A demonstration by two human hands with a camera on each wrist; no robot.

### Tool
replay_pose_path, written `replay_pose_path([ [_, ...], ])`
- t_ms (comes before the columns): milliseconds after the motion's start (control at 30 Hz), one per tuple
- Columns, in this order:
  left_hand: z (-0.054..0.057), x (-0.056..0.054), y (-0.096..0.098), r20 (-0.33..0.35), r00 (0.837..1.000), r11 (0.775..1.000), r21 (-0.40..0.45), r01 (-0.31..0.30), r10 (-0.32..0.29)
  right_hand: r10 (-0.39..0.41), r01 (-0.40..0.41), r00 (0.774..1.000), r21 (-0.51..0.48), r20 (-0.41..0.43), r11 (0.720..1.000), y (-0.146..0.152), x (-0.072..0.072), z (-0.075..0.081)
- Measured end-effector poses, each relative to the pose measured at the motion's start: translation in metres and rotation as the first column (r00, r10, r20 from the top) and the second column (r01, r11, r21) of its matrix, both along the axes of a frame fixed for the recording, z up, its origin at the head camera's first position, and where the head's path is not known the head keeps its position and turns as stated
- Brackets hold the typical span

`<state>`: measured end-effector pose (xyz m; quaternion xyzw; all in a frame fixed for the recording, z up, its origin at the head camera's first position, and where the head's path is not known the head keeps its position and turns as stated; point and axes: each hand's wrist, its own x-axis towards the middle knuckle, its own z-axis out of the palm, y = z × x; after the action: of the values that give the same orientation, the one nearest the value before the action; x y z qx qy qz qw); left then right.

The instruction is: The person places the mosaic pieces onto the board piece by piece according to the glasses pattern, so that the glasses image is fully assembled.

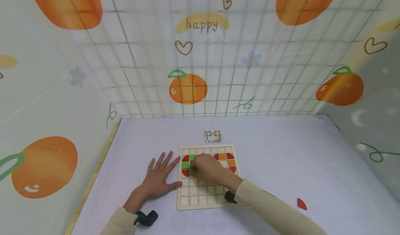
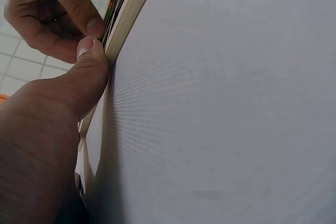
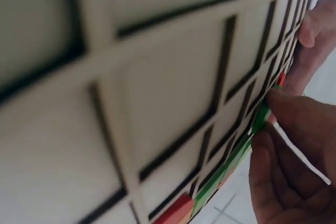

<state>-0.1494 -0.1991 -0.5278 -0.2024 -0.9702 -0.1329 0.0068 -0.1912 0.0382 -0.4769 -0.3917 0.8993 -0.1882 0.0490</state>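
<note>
A wooden grid board (image 1: 189, 201) lies on the table with red, green and orange tiles in several of its upper cells. My right hand (image 1: 207, 168) is over the board's left part, pinching a green tile (image 3: 261, 118) between thumb and finger at one of the cells. Red quarter-round tiles (image 1: 185, 173) and a green square tile (image 1: 185, 165) sit beside those fingers. My left hand (image 1: 159, 178) rests spread on the table left of the board, its thumb and a fingertip against the board's edge. The right hand hides some cells behind it.
A small pattern card (image 1: 213, 135) lies just beyond the board. One loose red quarter-round piece (image 1: 301, 204) is on the white tabletop (image 1: 275, 151) at the right, close to the right sleeve (image 1: 275, 207). A curtain printed with oranges (image 1: 188, 89) hangs behind and at both sides.
</note>
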Motion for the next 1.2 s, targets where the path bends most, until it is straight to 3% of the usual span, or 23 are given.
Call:
replay_pose_path([
  [167, 0.002, 0.001, 0.0, -0.003, 1.0, 1.0, 0.015, 0.006, -0.006, 0.057, -0.056, 0.998, -0.019, 0.033, 0.998, 0.002, 0.0, 0.003],
  [300, 0.006, 0.002, -0.001, -0.026, 1.0, 0.999, 0.037, 0.006, -0.005, 0.096, -0.095, 0.995, 0.009, -0.017, 0.995, -0.003, 0.002, 0.006],
  [600, 0.007, -0.001, 0.002, -0.023, 0.999, 0.999, 0.041, 0.025, -0.024, 0.076, -0.062, 0.993, 0.144, -0.091, 0.988, -0.008, 0.002, 0.013],
  [800, 0.012, 0.001, 0.002, -0.028, 1.0, 0.999, 0.039, 0.011, -0.01, 0.101, -0.095, 0.99, 0.059, -0.098, 0.994, -0.011, 0.003, 0.007],
  [933, 0.007, 0.001, 0.001, -0.012, 1.0, 1.0, 0.026, 0.004, -0.004, 0.079, -0.076, 0.994, 0.05, -0.072, 0.996, -0.005, 0.007, 0.005],
  [1200, 0.006, 0.003, 0.002, 0.0, 1.0, 1.0, 0.018, -0.01, 0.01, 0.005, -0.004, 0.997, 0.01, -0.074, 1.0, 0.044, 0.027, 0.007],
])
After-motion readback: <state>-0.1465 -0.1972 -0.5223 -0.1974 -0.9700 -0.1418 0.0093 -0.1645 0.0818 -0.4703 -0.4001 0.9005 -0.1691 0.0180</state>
